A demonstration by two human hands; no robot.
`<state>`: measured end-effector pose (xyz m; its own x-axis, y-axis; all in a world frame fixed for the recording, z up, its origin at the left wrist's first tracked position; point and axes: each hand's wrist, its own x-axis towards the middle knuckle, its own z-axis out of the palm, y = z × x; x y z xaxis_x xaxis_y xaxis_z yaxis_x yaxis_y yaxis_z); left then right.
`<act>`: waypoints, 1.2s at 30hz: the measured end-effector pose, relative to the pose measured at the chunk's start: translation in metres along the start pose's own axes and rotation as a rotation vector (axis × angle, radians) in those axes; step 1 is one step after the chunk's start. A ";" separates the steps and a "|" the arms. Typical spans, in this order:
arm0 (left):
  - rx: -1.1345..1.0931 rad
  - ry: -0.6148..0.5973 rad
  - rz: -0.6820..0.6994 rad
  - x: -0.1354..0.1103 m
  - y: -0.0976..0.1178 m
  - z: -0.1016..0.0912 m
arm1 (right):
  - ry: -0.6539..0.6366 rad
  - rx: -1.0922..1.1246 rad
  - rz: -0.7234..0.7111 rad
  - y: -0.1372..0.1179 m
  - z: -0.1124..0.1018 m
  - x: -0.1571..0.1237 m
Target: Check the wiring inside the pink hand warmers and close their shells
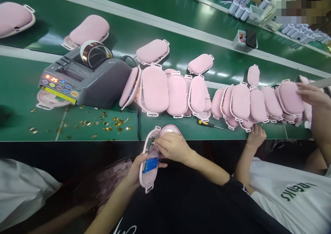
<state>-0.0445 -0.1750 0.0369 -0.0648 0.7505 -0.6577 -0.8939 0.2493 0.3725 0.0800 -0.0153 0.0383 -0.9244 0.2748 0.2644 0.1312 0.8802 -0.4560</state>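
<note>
My left hand (pixel 137 168) grips an opened pink oval case half (pixel 152 180) by its edge, tilted above my lap at the bench's front edge. Inside it sit a blue battery pack (pixel 150 165), a small green circuit board (pixel 150 143) and thin dark and red wires (pixel 156 152). My right hand (pixel 174 146) is closed in a pinch beside the circuit board; what its fingertips hold is hidden. Just behind that hand shows the rounded pink padded part (pixel 169 128), partly covered by my knuckles.
A grey tape dispenser (pixel 103 79) stands left on the green bench, with gold tape scraps (pixel 113 123) before it. Pink cases (pixel 155 89) line the bench rightward. A yellow-black screwdriver (pixel 207 123) lies near the edge. A co-worker's hands (pixel 256 137) are at right; another person's sleeve (pixel 20 189) is left.
</note>
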 end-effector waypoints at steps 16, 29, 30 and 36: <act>0.114 -0.016 0.041 -0.002 0.004 0.009 | -0.224 -0.092 -0.068 -0.003 -0.035 0.014; 0.160 -0.017 0.033 -0.002 0.007 0.010 | -0.149 -0.022 -0.117 0.007 -0.026 0.013; 0.164 -0.022 0.031 -0.002 0.008 0.010 | -0.145 -0.011 -0.127 0.009 -0.025 0.013; 0.082 -0.130 -0.124 -0.001 0.016 0.005 | -0.104 0.060 -0.162 0.018 -0.022 0.012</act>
<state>-0.0565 -0.1685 0.0468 0.1066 0.7822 -0.6139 -0.8518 0.3903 0.3494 0.0791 0.0121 0.0519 -0.9642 0.0870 0.2507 -0.0412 0.8841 -0.4654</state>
